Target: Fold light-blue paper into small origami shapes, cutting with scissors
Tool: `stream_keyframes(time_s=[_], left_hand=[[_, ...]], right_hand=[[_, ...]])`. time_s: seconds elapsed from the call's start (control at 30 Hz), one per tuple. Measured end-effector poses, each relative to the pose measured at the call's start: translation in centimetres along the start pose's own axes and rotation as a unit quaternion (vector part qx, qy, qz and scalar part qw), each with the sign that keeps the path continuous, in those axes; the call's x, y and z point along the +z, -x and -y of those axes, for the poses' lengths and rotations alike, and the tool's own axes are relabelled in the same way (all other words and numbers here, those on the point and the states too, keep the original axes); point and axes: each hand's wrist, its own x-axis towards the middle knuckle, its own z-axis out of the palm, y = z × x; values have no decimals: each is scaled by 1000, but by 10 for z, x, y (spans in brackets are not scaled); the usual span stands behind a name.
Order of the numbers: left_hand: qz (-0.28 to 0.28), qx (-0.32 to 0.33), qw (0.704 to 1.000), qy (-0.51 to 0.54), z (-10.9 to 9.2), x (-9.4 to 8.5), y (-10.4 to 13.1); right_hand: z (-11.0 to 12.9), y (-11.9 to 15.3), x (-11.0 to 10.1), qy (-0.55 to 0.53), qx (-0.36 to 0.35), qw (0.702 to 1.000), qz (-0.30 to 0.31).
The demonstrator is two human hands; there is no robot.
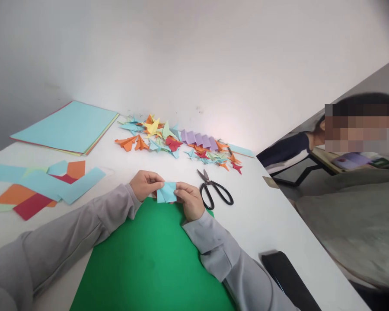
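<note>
A small light-blue piece of paper with creases across it is held up between both hands, over the far end of a green sheet. My left hand pinches its left edge between thumb and fingers. At its right edge, my right hand grips it in the same way. Black-handled scissors lie with blades parted just right of my right hand. Beyond my hands is a heap of folded paper figures in several colours.
At the back left lies a stack of large coloured sheets. Cut paper pieces spread over the left side. A purple pleated strip rests by the wall. A black phone is at the near right. Another person is beyond the table's right edge.
</note>
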Motion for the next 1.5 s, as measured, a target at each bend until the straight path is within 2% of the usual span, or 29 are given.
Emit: stream_keyframes(time_s=[0.17,0.3,0.43,0.63,0.87,1.13,1.5], left_hand=[[-13,27,1000,-4,4,1,1],[8,20,1000,-16,6,3,2],[36,21,999,-29,6,3,1],[48,0,999,-13,4,1,1],[49,-36,998,5,1,0,1],[49,-48,998,-3,-2,0,0],[65,-59,996,11,-3,-2,-1]], right_hand=[[1,1,2,10,-16,1000,-19],[3,2,5,53,-52,997,-14],[4,2,7,50,-48,997,-36],[4,-1,6,44,-31,998,-24],[2,-4,3,-1,-4,994,-109],[4,-3,4,-53,11,993,-106],[2,-4,2,-63,20,993,-99]])
